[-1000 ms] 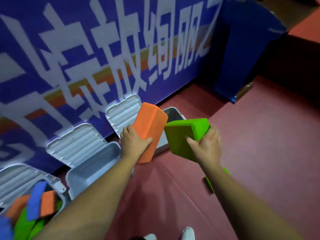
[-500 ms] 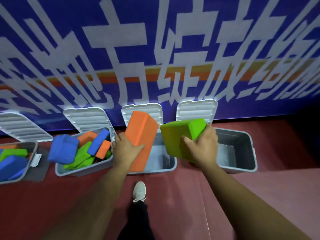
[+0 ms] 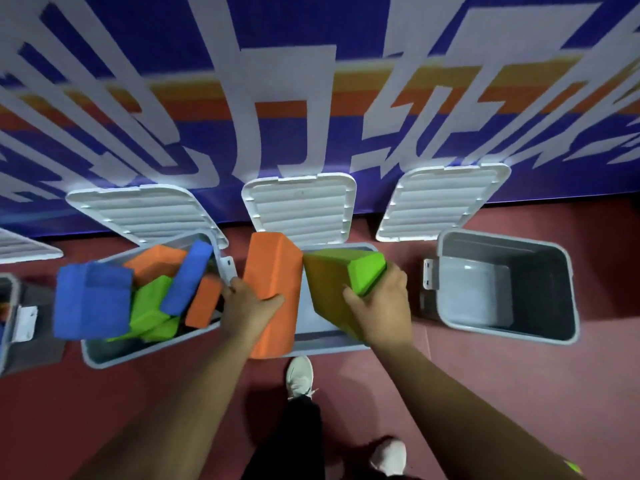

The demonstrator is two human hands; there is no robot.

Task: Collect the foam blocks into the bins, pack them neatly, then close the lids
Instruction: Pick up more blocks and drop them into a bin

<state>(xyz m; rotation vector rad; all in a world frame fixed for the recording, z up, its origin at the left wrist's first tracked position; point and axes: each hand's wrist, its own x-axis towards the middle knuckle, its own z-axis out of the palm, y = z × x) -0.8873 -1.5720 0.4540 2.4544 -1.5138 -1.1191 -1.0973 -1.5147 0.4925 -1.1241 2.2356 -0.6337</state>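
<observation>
Head view looks down at a row of grey bins on a red floor (image 3: 519, 393), lids propped open against a blue banner (image 3: 311, 98). Landmark: the middle bin (image 3: 322, 344). Left hand (image 3: 247, 306) is clamped around an orange block (image 3: 273, 282), held upright on end over the middle bin's left half, thumb across the front face. Right hand (image 3: 381, 306) grips a green block (image 3: 341, 282), tilted, over the middle bin's right half; the two blocks meet or nearly meet at their upper edges. Standing them on end like this likely lets both slot in side by side, so packing stays neat. Middle bin's floor looks bare where it shows between the blocks; most of it is hidden. Its lid (image 3: 299, 206) stands open behind it, out of the way for loading. Left of the middle bin, the left bin (image 3: 104, 355) holds a loose jumble of blue, orange and green blocks, with a big blue block (image 3: 91, 303) perched on its left rim, so that one needs tidying before its lid can shut. Right of the middle bin, the right bin (image 3: 554, 337) is empty. Shoe (image 3: 299, 375) just in front of the middle bin.
</observation>
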